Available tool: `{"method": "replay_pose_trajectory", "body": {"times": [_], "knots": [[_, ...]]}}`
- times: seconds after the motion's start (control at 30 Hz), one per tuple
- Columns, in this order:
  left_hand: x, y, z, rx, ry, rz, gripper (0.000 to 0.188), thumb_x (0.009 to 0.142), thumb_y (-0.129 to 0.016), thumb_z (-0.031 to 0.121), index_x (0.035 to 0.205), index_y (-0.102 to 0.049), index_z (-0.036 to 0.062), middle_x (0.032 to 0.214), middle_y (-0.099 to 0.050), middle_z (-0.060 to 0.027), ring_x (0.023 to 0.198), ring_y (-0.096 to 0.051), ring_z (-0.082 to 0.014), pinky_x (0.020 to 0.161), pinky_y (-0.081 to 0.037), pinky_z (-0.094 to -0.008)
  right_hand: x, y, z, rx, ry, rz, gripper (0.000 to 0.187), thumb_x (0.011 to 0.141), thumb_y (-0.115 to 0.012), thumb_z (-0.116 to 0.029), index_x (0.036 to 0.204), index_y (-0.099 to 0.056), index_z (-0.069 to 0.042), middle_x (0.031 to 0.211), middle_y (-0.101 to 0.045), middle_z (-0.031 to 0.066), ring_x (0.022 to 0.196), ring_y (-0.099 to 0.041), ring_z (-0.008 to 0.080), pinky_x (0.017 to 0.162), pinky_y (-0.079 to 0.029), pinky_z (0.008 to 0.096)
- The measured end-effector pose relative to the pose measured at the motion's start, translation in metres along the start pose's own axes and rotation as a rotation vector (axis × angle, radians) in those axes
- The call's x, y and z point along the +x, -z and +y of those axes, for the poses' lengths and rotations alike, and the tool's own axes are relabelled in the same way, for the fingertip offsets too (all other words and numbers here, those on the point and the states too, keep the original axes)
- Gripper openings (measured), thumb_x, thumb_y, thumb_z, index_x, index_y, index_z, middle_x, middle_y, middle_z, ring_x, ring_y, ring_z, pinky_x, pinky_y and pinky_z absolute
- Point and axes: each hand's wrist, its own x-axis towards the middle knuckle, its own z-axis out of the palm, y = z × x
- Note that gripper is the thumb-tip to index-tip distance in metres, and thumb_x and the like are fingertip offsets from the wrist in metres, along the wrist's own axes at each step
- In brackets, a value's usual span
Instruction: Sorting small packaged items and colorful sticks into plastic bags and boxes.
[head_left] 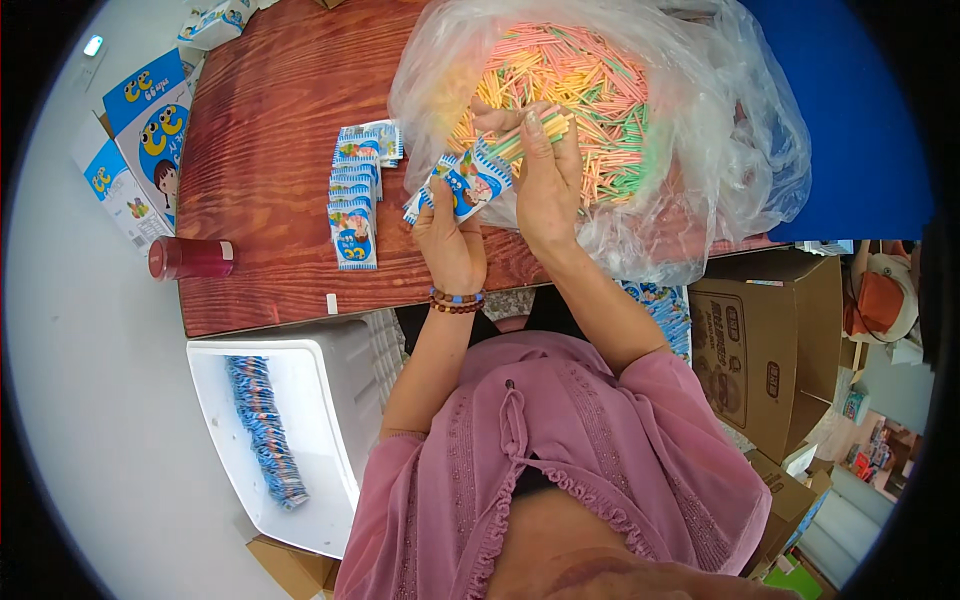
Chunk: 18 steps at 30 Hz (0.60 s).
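Observation:
My left hand (447, 243) grips a small blue-and-white packet (462, 188) by its lower end, with the packet tilted up to the right. Between the fingers of my right hand (546, 180) is a bunch of thin yellow, green and pink candy sticks (553, 126). The near ends of the sticks meet the packet's upper end; how far they sit inside is hidden. Just beyond my right hand, a large clear plastic bag (690, 150) lies open around a heap of pink, yellow and green sticks (570, 60).
Several similar packets (352, 222) lie in an overlapping row on the red-brown wooden table (260, 130). A pink-red jar (192, 258) lies at its left edge. Below stands a white bin (335, 420) holding a packet row (265, 430). Cardboard boxes (770, 350) stand at right.

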Motion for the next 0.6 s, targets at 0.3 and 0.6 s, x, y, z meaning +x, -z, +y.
{"method": "replay_pose_trajectory", "body": {"times": [0.3, 0.6], "knots": [[0.001, 0.003, 0.002, 0.009, -0.038, 0.026, 0.019, 0.097, -0.056, 0.017, 0.102, -0.065, 0.0019, 0.101, -0.068, -0.0040, 0.091, -0.064, -0.0099, 0.080, -0.053, -0.0250, -0.002, 0.000, 0.004, -0.060, -0.052, -0.033, 0.014, 0.103, -0.038, -0.017, 0.103, -0.043, -0.004, 0.099, -0.064, 0.0160, 0.112, -0.058, 0.0292, 0.097, -0.045, 0.0406], [0.002, 0.003, 0.004, 0.021, -0.058, 0.031, 0.019, 0.097, -0.056, 0.017, 0.101, -0.065, 0.0013, 0.100, -0.068, -0.0048, 0.090, -0.064, -0.0110, 0.078, -0.053, -0.0259, -0.008, 0.002, 0.011, -0.084, 0.044, -0.109, 0.012, 0.103, -0.038, -0.016, 0.105, -0.042, -0.005, 0.101, -0.065, 0.0166, 0.116, -0.057, 0.0301, 0.099, -0.043, 0.0419]]}}
